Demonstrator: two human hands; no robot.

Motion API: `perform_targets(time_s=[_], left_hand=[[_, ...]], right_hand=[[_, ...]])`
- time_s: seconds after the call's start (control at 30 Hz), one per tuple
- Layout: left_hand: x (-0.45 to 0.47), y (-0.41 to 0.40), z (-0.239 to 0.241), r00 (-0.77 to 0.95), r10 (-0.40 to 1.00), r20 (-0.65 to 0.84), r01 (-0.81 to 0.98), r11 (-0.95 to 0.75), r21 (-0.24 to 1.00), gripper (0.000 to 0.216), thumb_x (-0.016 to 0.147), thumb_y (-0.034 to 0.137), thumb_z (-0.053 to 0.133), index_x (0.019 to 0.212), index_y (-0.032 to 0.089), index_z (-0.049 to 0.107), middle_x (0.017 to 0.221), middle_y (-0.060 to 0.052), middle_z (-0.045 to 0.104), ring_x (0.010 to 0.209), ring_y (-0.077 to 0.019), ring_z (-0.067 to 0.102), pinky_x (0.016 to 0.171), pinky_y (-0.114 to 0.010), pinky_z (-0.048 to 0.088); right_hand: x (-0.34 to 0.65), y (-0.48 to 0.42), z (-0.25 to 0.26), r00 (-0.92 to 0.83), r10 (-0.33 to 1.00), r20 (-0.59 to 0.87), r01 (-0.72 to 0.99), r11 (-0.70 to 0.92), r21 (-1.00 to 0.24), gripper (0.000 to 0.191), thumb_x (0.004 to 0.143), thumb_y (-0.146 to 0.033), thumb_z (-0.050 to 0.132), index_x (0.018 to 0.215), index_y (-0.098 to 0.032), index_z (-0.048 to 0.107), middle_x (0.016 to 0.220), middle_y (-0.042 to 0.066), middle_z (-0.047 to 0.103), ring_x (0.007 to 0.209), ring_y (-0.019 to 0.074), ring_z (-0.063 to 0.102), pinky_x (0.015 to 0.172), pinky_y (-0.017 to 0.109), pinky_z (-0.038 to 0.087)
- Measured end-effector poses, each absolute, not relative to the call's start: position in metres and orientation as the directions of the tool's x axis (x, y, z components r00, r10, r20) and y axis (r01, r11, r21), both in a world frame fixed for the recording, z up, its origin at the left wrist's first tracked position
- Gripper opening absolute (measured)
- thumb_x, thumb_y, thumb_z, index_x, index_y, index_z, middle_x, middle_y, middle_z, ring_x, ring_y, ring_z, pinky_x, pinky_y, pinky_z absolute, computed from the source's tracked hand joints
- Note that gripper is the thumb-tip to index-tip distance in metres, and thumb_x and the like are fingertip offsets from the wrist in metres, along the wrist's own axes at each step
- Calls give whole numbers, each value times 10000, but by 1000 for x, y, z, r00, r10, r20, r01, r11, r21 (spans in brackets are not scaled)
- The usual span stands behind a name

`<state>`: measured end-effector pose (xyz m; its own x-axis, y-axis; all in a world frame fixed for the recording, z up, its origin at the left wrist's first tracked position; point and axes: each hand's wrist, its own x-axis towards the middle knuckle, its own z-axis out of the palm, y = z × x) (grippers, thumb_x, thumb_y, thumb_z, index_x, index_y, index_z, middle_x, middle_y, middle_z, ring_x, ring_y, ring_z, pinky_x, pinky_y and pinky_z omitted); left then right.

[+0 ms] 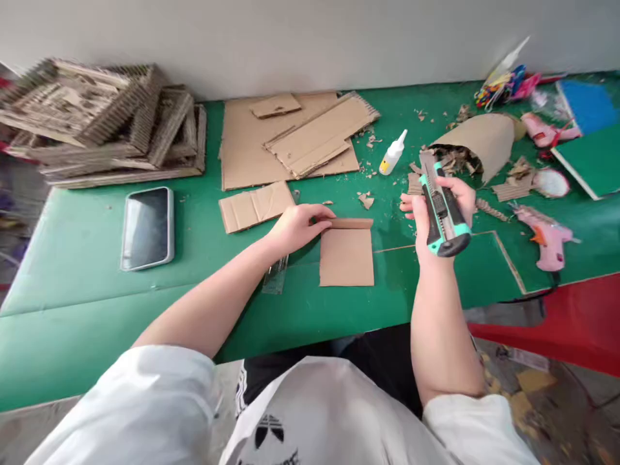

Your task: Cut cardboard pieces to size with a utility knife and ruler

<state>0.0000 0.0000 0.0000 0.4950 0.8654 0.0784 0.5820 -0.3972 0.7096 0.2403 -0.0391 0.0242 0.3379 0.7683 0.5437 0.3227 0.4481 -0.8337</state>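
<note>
My right hand (pixel 438 210) is raised above the green table (pixel 87 290) and is closed round a teal and black utility knife (pixel 443 210), its tip pointing away from me. My left hand (pixel 300 227) rests on the table, fingers curled against the folded top edge of a small brown cardboard rectangle (pixel 347 257). A clear plastic ruler (pixel 276 276) lies partly under my left forearm. Another cardboard piece (pixel 256 205) lies just beyond my left hand.
A phone (pixel 146 227) lies face up at left. Stacked corrugated frames (pixel 101 123) fill the back left. Large cardboard sheets (pixel 290 139), a white glue bottle (pixel 393 153), a paper bag of scraps (pixel 479 145) and a pink glue gun (pixel 545 236) lie around.
</note>
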Motion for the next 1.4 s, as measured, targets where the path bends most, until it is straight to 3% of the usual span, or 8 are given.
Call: perform_targets(time_s=[0.27,0.57,0.8,0.9,1.1,1.2,1.3,1.4], left_hand=[[2,-3,5,545,830,123,588,-482,650,228,852,327,515,935,195,682,926,-25,716,817,-167,650,726,-271,500],[1,-2,7,570,811,131,577,-508,639,186,836,268,530,887,179,686,912,-37,725,858,-182,661,776,-297,517],[2,-2,6,575,807,132,576,-515,635,168,838,252,534,873,181,683,917,-34,728,866,-185,667,774,-301,525],[2,-3,8,579,806,124,576,-512,637,159,837,239,538,870,179,681,917,-35,728,866,-186,668,758,-297,526],[2,-3,10,584,806,94,585,-498,640,153,835,240,535,856,189,678,917,-23,729,874,-183,665,755,-293,524],[2,-3,10,584,805,101,577,-499,647,146,833,232,537,849,187,675,916,-25,729,871,-183,665,761,-294,521],[3,-3,10,587,803,105,576,-505,643,145,834,234,537,847,185,673,913,-27,728,868,-182,663,764,-295,518],[3,-3,11,584,807,92,587,-497,639,152,834,243,533,849,187,674,915,-28,727,868,-180,662,767,-294,518]], right_hand=[[241,-41,19,332,799,501,392,366,-844,318,814,-402,599,1060,-273,445,991,33,645,685,156,685,580,325,591],[241,-43,22,293,861,416,370,299,-880,307,805,-320,613,1070,-263,466,1057,49,649,771,169,697,650,316,586],[257,-50,23,-52,982,181,363,187,-913,323,804,-197,564,1113,-288,529,882,-8,684,872,175,679,779,349,551],[269,-53,25,-178,982,62,331,119,-936,331,813,-184,524,1123,-299,523,944,-2,675,933,173,658,837,368,535],[285,-57,34,-238,971,26,244,86,-966,361,788,-181,484,1125,-304,525,1067,13,593,940,184,616,802,362,531],[287,-59,40,-204,977,-57,442,40,-896,301,832,-265,469,1121,-310,543,1099,17,566,852,175,595,774,370,527],[287,-60,42,-119,979,-163,712,-30,-701,268,859,-345,476,1107,-321,574,1048,30,547,779,165,569,747,370,523],[287,-60,38,-87,977,-195,828,-38,-559,275,867,-330,464,1114,-327,585,1080,40,503,666,128,548,668,347,522]])
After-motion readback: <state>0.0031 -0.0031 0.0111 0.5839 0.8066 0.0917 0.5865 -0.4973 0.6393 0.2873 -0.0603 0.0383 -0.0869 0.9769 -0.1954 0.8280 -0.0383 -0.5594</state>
